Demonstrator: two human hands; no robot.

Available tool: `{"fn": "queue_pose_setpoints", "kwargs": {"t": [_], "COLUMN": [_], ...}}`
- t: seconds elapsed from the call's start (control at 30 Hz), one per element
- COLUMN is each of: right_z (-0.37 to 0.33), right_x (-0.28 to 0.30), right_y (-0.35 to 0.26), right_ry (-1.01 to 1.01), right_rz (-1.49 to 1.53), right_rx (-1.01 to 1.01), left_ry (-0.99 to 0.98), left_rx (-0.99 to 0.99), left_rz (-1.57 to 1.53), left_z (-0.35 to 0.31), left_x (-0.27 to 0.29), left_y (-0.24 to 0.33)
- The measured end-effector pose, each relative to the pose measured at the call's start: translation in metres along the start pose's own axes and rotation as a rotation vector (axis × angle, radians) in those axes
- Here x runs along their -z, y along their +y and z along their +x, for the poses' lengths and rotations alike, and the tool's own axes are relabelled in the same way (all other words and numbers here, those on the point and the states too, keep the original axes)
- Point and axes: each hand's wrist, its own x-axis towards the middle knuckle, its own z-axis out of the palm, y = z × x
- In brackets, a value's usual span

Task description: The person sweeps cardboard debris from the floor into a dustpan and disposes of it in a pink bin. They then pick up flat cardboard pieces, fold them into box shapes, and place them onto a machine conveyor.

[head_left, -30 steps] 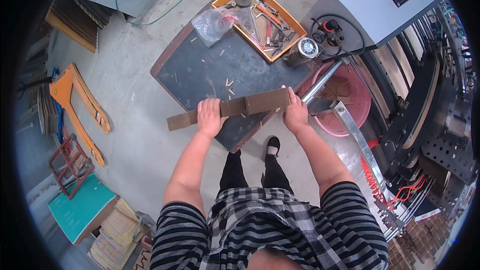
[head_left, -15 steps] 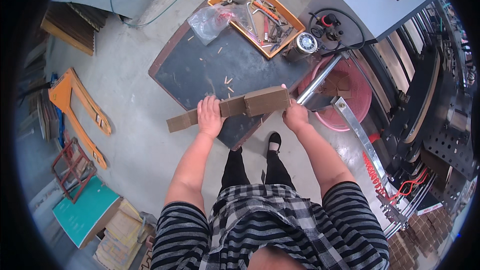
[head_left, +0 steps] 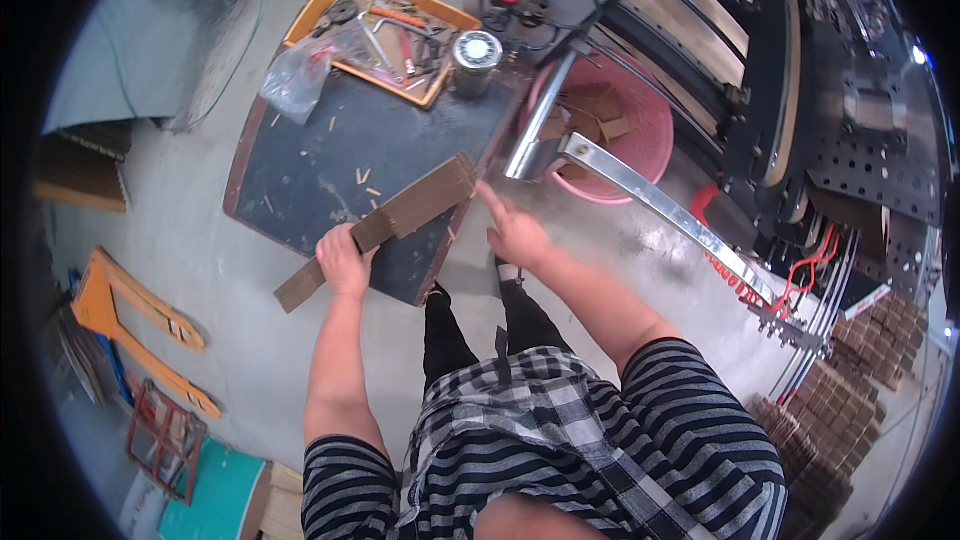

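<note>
A long bundle of flat brown cardboard pieces (head_left: 425,202) slants over the near corner of the dark-topped table (head_left: 300,155), its right end raised toward the far side. My left hand (head_left: 345,260) is wrapped around it near its lower left part, and a narrower end sticks out beyond the fingers. At the upper right end, my right hand (head_left: 518,237) has its index finger stretched toward the cardboard's edge, the other fingers partly curled. Whether that fingertip touches the cardboard I cannot tell. Small cardboard slivers (head_left: 363,178) lie on the tabletop.
An orange tray (head_left: 440,88) of tools, a clear plastic bag (head_left: 292,88) and a metal can (head_left: 476,65) stand on the table's far side. A metal machine arm (head_left: 665,215) reaches over a pink basin (head_left: 655,145) of cardboard scraps at right. An orange pallet jack (head_left: 95,295) is at left.
My right hand has loosened from the cardboard's right end, its index finger now extended. The bundle slants more steeply, and its pieces look less stepped. The whole view has turned, shifting the table leftward.
</note>
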Motion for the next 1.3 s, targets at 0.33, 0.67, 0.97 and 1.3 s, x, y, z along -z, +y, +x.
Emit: {"fn": "queue_pose_setpoints", "kwargs": {"t": [0.33, 0.67, 0.97, 1.3], "right_z": [-0.030, 0.005, -0.129, -0.203], "right_x": [-0.093, -0.176, -0.190, -0.249], "right_y": [0.243, 0.365, 0.258, 0.173], "right_ry": [0.444, 1.007, 0.968, 0.779], "right_rz": [1.382, 2.187, 1.859, 1.748], "right_rx": [-1.234, -1.031, -1.211, -1.311], "left_ry": [-0.009, -0.098, -0.046, 0.119], "left_rx": [-0.046, -0.082, -0.014, 0.021], "left_rz": [0.062, 0.182, 0.145, 0.047], "left_z": [-0.004, -0.004, -0.006, 0.006], "left_x": [-0.003, -0.017, -0.005, 0.050], "left_y": [-0.008, -0.034, -0.008, -0.031]}}
